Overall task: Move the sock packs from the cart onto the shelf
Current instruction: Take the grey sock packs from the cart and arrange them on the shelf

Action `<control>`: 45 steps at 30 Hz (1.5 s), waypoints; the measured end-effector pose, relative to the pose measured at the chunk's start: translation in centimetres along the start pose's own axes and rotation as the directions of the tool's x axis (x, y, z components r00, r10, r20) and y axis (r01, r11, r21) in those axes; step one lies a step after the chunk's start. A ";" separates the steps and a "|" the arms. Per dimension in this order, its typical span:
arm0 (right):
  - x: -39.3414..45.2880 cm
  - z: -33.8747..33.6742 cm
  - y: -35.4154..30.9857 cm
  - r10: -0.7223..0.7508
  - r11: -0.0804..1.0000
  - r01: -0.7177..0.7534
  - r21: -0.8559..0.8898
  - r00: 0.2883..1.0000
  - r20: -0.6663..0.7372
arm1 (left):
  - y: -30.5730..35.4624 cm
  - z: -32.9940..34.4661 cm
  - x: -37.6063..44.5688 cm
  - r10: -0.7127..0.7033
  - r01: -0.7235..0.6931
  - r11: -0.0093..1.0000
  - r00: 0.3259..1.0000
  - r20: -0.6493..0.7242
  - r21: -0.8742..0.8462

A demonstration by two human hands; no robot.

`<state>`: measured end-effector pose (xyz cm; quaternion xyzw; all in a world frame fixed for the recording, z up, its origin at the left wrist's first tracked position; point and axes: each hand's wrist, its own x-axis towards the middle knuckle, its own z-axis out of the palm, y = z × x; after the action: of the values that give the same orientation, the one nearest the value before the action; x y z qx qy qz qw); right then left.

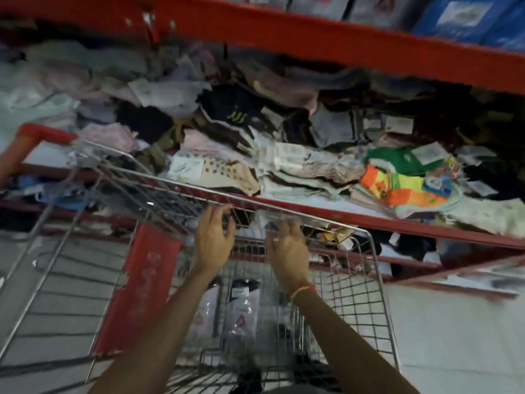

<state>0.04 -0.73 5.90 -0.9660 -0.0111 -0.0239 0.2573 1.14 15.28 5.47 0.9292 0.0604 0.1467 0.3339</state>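
A wire shopping cart (377, 282) stands against a red shelf (369, 220) piled with loose sock packs (227, 172). In the cart's bottom lie clear sock packs (240, 305) with dark socks. My left hand (213, 237) and my right hand (287, 245) reach forward over the cart, both near its far rim, fingers spread and curled. Neither hand visibly holds a pack. The frame is motion-blurred.
A bright orange, yellow and green pack (403, 180) lies at the shelf's right. A red beam (312, 38) runs overhead with blue boxes (468, 18) above it. A red panel (142, 285) covers the cart's left side. A lower shelf (412, 248) holds more dark packs.
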 end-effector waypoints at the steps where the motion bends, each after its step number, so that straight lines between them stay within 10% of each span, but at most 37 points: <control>1: -0.9 1.7 0.3 0.034 0.999 -0.029 -0.045 0.993 0.116 | -2.0 0.4 -1.0 -0.082 0.081 0.996 0.994 0.070 0.022; 7: -5.2 10.2 1.5 0.380 0.922 -0.343 -0.178 0.728 0.571 | -10.5 3.0 -5.9 -0.559 0.467 0.828 0.660 0.501 0.309; 13: -7.1 16.8 -0.1 0.533 0.825 -0.495 -0.273 0.521 0.666 | -16.1 7.2 -9.9 -0.650 0.533 0.746 0.451 0.612 0.399; 29: -6.4 13.3 5.0 0.405 0.909 -0.387 -0.152 0.740 0.537 | -11.7 6.5 -11.4 -0.656 0.561 0.754 0.613 0.440 0.342; 37: -7.3 4.4 4.2 0.127 0.989 -0.142 0.049 0.962 0.242 | -4.3 1.9 -9.0 -0.474 0.428 0.880 0.802 0.362 0.205; 45: -5.1 -7.9 2.4 -0.040 0.990 0.044 0.131 0.999 -0.029 | 5.5 -3.8 -3.9 -0.213 0.218 0.976 0.964 0.158 -0.020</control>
<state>-5.34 -6.84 11.30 -0.9460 -0.0297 -0.0411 0.3201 -3.65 12.58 10.89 0.9192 0.1323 0.0382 0.3689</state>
